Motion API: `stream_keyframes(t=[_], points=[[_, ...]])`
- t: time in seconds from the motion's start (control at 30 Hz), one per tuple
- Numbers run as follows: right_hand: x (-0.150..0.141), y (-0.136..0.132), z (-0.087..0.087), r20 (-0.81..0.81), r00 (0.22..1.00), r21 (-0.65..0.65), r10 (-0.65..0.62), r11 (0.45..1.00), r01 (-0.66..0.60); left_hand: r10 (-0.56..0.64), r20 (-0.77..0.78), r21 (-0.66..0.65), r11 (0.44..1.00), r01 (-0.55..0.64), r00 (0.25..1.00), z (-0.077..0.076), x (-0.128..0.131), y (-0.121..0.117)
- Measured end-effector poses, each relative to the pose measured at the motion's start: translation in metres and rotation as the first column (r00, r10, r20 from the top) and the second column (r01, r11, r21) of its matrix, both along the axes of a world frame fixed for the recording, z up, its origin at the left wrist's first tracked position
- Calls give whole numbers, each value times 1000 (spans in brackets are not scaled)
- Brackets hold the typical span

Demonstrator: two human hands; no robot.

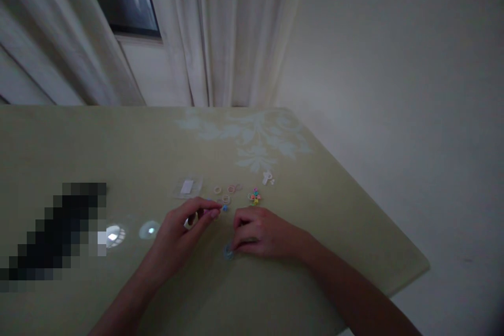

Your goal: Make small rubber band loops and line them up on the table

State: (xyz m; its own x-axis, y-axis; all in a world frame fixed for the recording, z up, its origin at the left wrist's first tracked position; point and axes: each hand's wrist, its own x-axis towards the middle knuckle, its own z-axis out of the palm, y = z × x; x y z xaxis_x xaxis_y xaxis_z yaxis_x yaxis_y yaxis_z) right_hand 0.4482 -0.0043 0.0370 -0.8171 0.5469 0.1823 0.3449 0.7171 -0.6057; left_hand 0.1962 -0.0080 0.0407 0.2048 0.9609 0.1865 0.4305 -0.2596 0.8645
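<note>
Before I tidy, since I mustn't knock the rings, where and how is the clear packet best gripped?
Probably pinch the packet by its left edge, from the left: it lies flat, with the rings off its right and the left hand near its lower edge.

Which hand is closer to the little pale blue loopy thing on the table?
Right. The right hand has its fingertips right by the pale blue loopy thing; the left hand is farther off, up and to its left.
</note>
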Motion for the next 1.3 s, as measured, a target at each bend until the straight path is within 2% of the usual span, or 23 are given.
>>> stream_keyframes(t=[0.33, 0.53, 0.67, 0.83, 0.93, 1.0, 1.13, 1.23, 1.3], points=[[0, 0, -2, 14, 1000, -61, -9, 998, 10, -47, -33, 2, 999, 47, 998, 2, 2, -2], [-1, 0, -6, 30, 999, -45, -15, 999, 16, -198, -74, -28, 980, 197, 977, 0, 0, -4], [0, 0, -8, 35, 999, -31, 17, 999, -16, -318, -156, -114, 946, 303, 935, 3, -4, -10], [5, 1, 1, -47, 999, -146, 0, 989, -7, -394, -263, -201, 915, 350, 880, 3, 4, -22], [9, 4, 11, -103, 990, -180, -98, 980, 79, -435, -293, -205, 898, 389, 851, 0, 13, -26], [12, 8, 15, -126, 968, -158, -218, 968, 197, -439, -316, -190, 898, 398, 841, -1, 18, -28], [21, 21, 14, -165, 853, -112, -495, 869, 483, -467, -348, -206, 884, 420, 813, -4, 22, -29], [30, 32, 9, -204, 769, -89, -606, 794, 602, -475, -348, -202, 880, 430, 809, -7, 23, -29], [35, 37, 6, -207, 738, -83, -642, 764, 640, -469, -333, -187, 883, 431, 818, -9, 22, -29]])
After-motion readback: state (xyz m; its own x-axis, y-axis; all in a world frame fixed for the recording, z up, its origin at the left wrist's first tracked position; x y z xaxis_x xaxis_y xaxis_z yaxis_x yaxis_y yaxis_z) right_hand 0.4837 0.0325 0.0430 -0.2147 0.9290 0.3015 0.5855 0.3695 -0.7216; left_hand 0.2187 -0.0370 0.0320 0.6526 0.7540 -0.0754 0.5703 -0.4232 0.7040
